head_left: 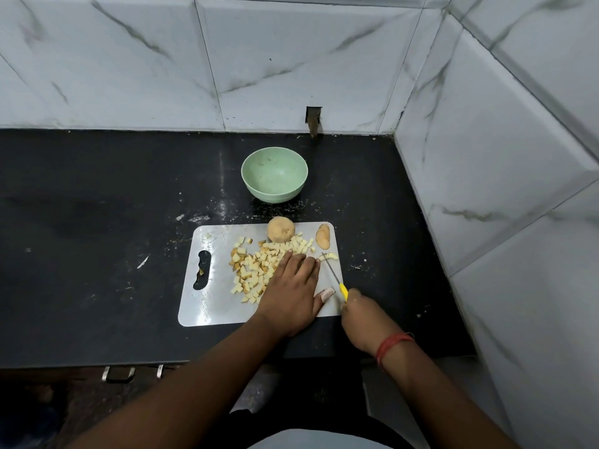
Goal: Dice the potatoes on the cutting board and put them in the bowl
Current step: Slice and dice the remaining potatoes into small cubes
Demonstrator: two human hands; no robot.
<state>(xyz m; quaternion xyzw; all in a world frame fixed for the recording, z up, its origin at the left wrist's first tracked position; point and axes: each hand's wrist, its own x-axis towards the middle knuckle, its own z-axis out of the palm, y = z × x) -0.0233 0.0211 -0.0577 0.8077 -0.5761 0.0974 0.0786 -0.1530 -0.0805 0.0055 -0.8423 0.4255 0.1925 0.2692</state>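
The potato strips (328, 256) lie right of centre on the cutting board (207, 306). The left hand (293, 291) presses flat beside them; the right hand (363, 314) grips the knife (337, 281). Keep fingertips back, cut evenly. The bowl (275, 179), above centre, holds 0 dice.

we see a black stone counter (97, 196), speckled and scuffed, set into a corner of white marble-veined wall tiles (129, 59). a small dark cutout (313, 119) breaks the back wall. metal handles (118, 374) sit below the counter's edge.
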